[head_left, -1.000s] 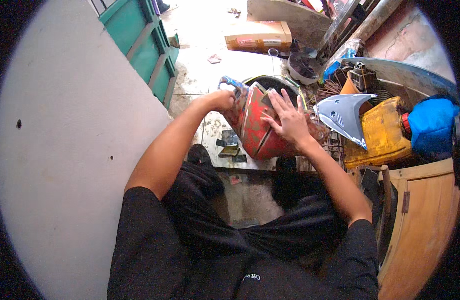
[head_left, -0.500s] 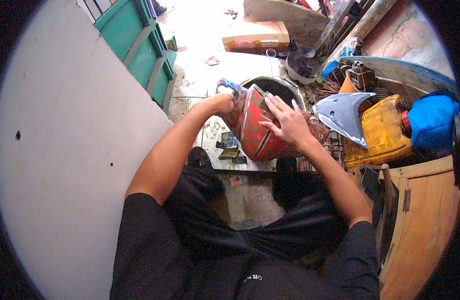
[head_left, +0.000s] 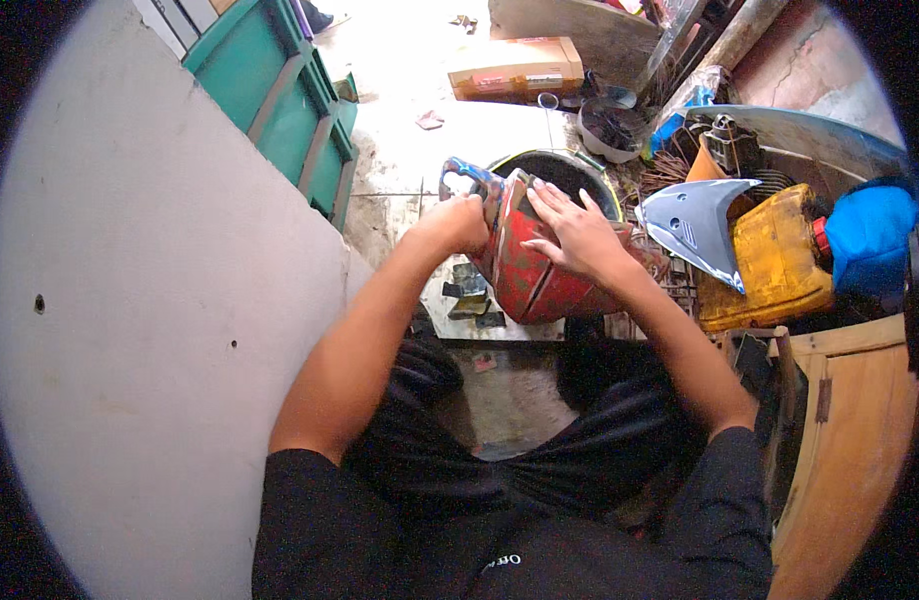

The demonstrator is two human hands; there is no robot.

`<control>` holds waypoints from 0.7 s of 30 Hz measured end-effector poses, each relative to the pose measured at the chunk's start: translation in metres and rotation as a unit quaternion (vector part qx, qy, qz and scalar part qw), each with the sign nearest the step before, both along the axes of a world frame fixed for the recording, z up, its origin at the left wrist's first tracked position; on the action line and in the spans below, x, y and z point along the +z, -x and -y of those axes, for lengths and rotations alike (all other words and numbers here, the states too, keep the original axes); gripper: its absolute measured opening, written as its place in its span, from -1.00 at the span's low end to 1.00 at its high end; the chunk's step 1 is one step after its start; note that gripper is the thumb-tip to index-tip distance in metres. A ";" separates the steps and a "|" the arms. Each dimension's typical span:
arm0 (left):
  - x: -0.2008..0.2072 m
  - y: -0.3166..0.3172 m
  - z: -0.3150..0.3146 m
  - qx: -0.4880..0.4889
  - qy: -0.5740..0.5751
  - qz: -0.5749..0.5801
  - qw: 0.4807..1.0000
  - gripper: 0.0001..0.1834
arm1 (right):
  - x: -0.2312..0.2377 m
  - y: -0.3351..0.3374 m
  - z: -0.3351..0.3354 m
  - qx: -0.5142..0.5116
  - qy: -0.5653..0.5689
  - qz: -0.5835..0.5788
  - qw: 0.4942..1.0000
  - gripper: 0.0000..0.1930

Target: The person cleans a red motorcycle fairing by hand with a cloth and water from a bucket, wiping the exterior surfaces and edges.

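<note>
A scuffed red motorcycle body panel (head_left: 540, 285) with worn, patchy paint and a blue-and-silver end stands tilted between my hands, above my knees. My left hand (head_left: 462, 224) is closed around its left edge, just under the blue end. Flat on the panel's upper face lies my right hand (head_left: 580, 235), fingers stretched out and thumb apart. A greyish-olive patch shows beside those fingertips; I cannot tell whether it is bare surface or a sanding piece. Right behind the panel is a round black tub (head_left: 570, 175) with a pale rim, partly hidden.
Small dark scraps (head_left: 468, 290) lie on the tiles below the panel. At right are a grey-white plastic panel (head_left: 695, 222), a yellow jerrycan (head_left: 775, 265), a blue bundle (head_left: 873, 240) and a wooden cabinet (head_left: 855, 410). A white wall (head_left: 160, 300) borders my left; a cardboard box (head_left: 520, 70) lies ahead.
The whole view has shifted slightly, moving most things a little to the right. My left hand keeps its grip on the panel, and my right hand stays flat on it.
</note>
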State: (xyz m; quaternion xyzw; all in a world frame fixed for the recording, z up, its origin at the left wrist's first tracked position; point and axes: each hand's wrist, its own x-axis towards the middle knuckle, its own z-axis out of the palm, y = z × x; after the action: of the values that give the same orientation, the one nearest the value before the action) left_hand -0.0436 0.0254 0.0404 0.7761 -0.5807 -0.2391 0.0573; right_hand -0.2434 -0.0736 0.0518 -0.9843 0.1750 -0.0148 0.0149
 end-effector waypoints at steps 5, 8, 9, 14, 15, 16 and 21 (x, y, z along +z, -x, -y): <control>-0.018 -0.040 0.003 -0.051 0.031 -0.115 0.992 -0.62 | 0.012 0.013 -0.012 0.009 0.038 -0.047 0.998 -0.20; -0.038 -0.035 0.005 -0.051 0.071 -0.068 0.994 -0.65 | 0.005 -0.002 -0.009 0.008 0.028 -0.022 0.999 -0.20; -0.048 -0.036 0.005 -0.066 0.110 -0.034 0.991 -0.66 | 0.002 -0.008 -0.008 0.015 0.026 -0.003 1.000 -0.19; -0.042 -0.036 0.013 -0.039 0.051 -0.115 0.991 -0.69 | 0.005 -0.011 0.001 0.004 0.019 -0.043 0.999 -0.18; -0.045 -0.036 0.011 -0.037 0.047 -0.120 0.991 -0.69 | 0.015 -0.010 -0.003 0.006 0.015 -0.047 0.999 -0.18; -0.043 -0.042 0.007 -0.044 0.059 -0.102 0.992 -0.68 | 0.028 -0.012 -0.009 -0.011 0.005 -0.100 0.995 -0.17; -0.040 -0.032 0.010 -0.047 0.056 -0.066 0.995 -0.68 | 0.017 -0.010 -0.009 -0.027 0.019 -0.094 0.995 -0.08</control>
State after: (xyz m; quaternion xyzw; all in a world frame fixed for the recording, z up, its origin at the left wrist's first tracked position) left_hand -0.0119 0.0156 0.0000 0.7261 -0.6240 -0.2589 0.1274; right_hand -0.2336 -0.0644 0.0692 -0.9763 0.2020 0.0743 -0.0206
